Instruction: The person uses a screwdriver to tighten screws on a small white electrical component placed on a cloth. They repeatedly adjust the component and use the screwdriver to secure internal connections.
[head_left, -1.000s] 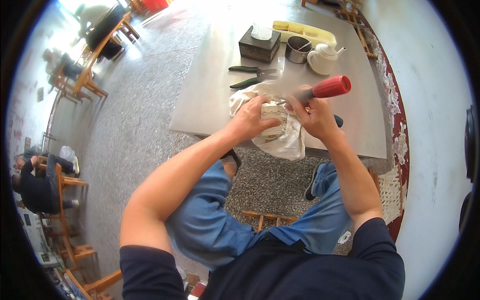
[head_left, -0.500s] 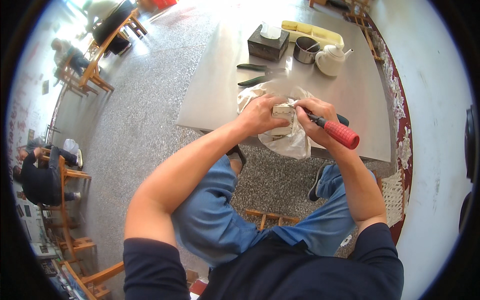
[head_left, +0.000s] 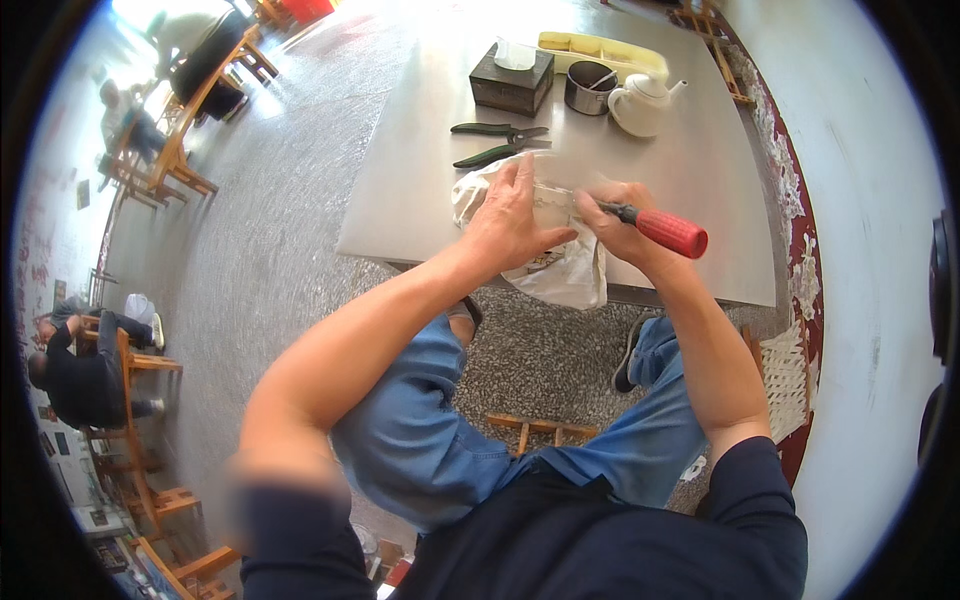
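My left hand point(head_left: 508, 218) lies over a crumpled white cloth point(head_left: 565, 278) at the table's near edge. Its fingers are stretched out and the thumb points to the right. Between my hands a pale, block-like piece point(head_left: 553, 205) rests on the cloth; blur and my fingers hide much of it. Closed around the dark shaft of a red-handled tool point(head_left: 672, 233) is my right hand point(head_left: 622, 215), at the right side of the piece. The tool's handle sticks out to the right, and its working tip is too blurred to make out.
Green-handled pruning shears point(head_left: 510, 140) lie open beyond the cloth on the metal table point(head_left: 400, 190). Farther back stand a dark tissue box point(head_left: 510, 85), a metal cup point(head_left: 588, 92), a white teapot point(head_left: 640, 108) and a yellow compartment tray point(head_left: 630, 58). Other people sit at the left.
My left hand has opened from its hold on the pale piece, its fingers now extended. My right hand still grips the red-handled tool. The table's things appear shifted slightly left and up.
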